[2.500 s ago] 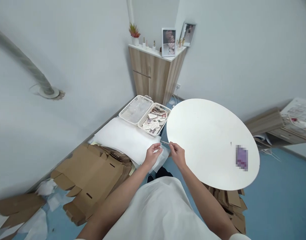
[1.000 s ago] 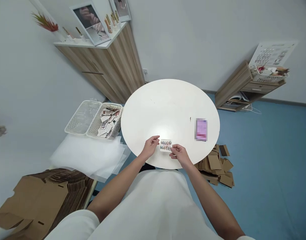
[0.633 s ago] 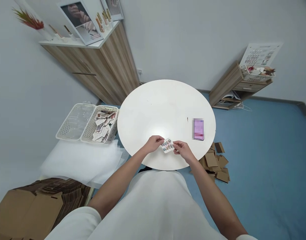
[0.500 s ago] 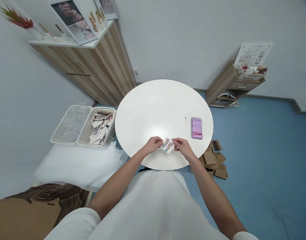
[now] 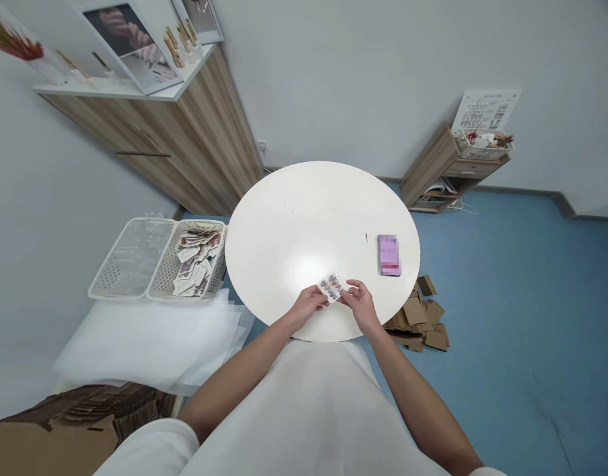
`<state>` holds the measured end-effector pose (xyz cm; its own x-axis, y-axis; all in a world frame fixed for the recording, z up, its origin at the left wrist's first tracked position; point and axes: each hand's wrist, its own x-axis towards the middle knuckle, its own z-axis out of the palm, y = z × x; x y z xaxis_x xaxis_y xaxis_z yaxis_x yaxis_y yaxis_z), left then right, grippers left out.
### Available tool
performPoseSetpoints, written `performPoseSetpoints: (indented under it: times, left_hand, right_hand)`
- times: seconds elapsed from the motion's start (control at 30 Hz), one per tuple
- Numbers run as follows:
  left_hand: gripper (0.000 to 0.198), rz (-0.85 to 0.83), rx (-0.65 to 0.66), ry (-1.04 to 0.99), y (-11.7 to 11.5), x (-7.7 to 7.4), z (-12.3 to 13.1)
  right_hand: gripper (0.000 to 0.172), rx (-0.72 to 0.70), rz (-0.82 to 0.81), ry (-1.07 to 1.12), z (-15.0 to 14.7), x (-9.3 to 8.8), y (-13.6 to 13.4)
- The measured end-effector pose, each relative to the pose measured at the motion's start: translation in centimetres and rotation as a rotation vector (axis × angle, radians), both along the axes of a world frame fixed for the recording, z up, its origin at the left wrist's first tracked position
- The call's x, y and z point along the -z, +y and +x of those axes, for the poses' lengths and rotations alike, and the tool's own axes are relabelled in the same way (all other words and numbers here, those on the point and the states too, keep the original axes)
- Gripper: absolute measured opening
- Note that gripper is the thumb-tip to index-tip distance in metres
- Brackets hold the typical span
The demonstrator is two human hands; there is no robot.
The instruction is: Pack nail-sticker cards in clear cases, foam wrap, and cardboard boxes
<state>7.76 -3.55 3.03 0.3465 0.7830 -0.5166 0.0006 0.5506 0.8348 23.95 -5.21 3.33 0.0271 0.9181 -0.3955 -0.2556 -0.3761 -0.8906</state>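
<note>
Between my two hands is a small white card of press-on nails (image 5: 331, 286), its shiny, multicoloured nails set in rows and facing up. My left hand (image 5: 307, 305) pinches the card's lower left side. At its right edge, my right hand (image 5: 359, 303) is closed on it, with thumb and fingers at the corner. The card is held over the near part of the round white table (image 5: 278, 238). To the right on the tabletop lies a purple, pixelated packet (image 5: 389, 255). A tiny dark bit lies near it.
At left, an open white basket (image 5: 217, 274) holds many printed cards, beside translucent sheets (image 5: 145, 337) and cardboard boxes (image 5: 50, 449). Flattened cardboard pieces (image 5: 420, 314) lie on the floor at right. A wooden cabinet (image 5: 204, 139) and a small shelf unit (image 5: 427, 165) stand by the wall.
The card has turned and tilted in my hands, and my right hand now grips lower over its edge. My left hand has shifted slightly down and right. The whole view has shifted a little.
</note>
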Motion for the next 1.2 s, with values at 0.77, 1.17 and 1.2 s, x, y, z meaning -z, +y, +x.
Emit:
performPoseSetpoints:
  times: [0.77, 1.17, 1.2]
  left_hand:
    - [0.065, 0.563, 0.184, 0.453, -0.4, -0.2, -1.4]
    - [0.062, 0.513, -0.052, 0.652, -1.8, 2.5, -5.0]
    - [0.060, 0.497, -0.082, 0.666, -1.8, 2.7, -5.6]
  right_hand:
    - [0.058, -0.317, 0.099, -0.339, 2.1, 1.2, 0.1]
    - [0.063, -0.584, 0.199, -0.545, -2.9, 2.9, 2.2]
    - [0.063, -0.595, 0.197, -0.546, -3.8, 3.1, 2.5]
